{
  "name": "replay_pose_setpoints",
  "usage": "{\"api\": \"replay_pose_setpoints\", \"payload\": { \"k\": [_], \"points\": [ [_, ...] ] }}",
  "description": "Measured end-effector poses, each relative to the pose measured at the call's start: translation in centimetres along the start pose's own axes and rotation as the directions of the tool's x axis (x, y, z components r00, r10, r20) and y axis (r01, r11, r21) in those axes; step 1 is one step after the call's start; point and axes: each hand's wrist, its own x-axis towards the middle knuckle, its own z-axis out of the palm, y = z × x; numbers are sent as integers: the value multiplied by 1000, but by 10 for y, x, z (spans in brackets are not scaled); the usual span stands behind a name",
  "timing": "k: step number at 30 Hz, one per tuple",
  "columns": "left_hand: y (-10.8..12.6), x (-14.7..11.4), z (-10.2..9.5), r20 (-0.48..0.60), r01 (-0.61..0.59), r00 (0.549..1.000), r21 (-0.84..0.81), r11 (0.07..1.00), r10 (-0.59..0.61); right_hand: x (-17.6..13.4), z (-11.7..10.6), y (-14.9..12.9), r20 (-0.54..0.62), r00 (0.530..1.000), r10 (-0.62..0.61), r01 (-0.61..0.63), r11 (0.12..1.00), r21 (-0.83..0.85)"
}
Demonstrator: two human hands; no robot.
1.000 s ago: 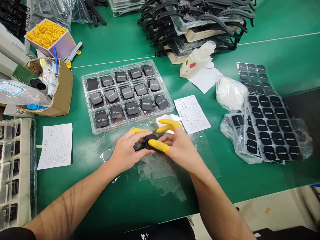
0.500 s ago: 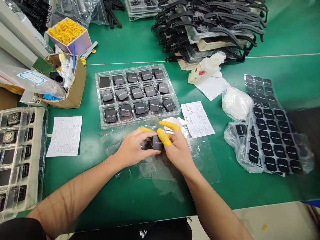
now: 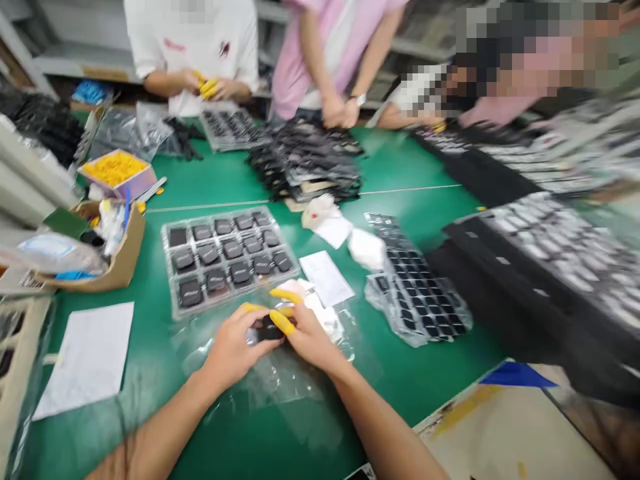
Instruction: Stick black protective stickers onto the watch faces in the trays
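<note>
A small black square watch body (image 3: 270, 327) is held between my two hands above a sheet of clear plastic (image 3: 295, 380). My left hand (image 3: 233, 347) grips its left side between thumb and fingers. On the right, my right hand (image 3: 310, 337) pinches it with thumb and fingers wearing yellow finger cots. Motion blur hides the lettering on its face. Just beyond my hands lies a clear blister tray (image 3: 169, 277) with rows of black square pieces. Crumpled white paper (image 3: 325, 317) rests beside my right hand.
Sheets of black square stickers (image 3: 425, 293) lie right of a paper slip (image 3: 327, 277). A cardboard box (image 3: 127, 257) and a box of yellow finger cots (image 3: 116, 170) stand left. Stacked watch straps (image 3: 310, 157) lie behind. Co-workers stand across the table, one in a white shirt (image 3: 195, 47).
The view has tilted up and swung right, bringing co-workers and black mats with pale pieces into sight. Both hands keep hold of the watch body.
</note>
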Motion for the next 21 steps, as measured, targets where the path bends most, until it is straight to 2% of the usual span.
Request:
{"api": "replay_pose_setpoints", "payload": {
  "k": [2, 3, 4, 7, 9, 11, 13, 15, 17, 18, 21],
  "points": [
    [-2, 3, -1, -3, 18, 1000, -6, 1000, -18, 5, -1, 1, -42, 998, -37, 37, 999, 2],
    [-2, 4, -2, 19, 116, 993, 40, 992, -117, 8, -1, 3, -48, 998, -50, 50, 999, 12],
    [-2, 4, -3, 30, 160, 986, 74, 984, -162, 12, 0, 5, -41, 997, -58, 59, 998, 34],
    [-3, 3, -5, 45, 174, 982, 177, 969, -184, 24, 4, 14, -48, 997, -65, 70, 989, 129],
    [-6, 0, -7, 8, 130, 990, 280, 951, -138, 33, 6, 18, -86, 995, -54, 70, 977, 203],
    [-9, -3, -9, -13, 29, 1000, 411, 911, -26, 41, 5, 20, -116, 993, -39, 69, 960, 271],
    [-7, -5, -8, 49, -139, 990, 560, 817, 135, 44, -2, 18, -128, 991, -34, 72, 948, 311],
    [2, -6, -1, 192, -310, 950, 683, 662, 247, 41, -16, 14, -128, 991, -39, 77, 947, 312],
    [16, -4, 13, 317, -387, 922, 749, 538, 222, 38, -34, 8, -121, 992, -46, 79, 955, 286],
    [24, -3, 22, 339, -380, 924, 762, 524, 177, 39, -43, 3, -115, 992, -52, 81, 961, 266],
    [39, 0, 44, 248, -221, 969, 820, 527, 22, 67, -54, -20, -28, 994, -102, 105, 978, 182]
  ]
}}
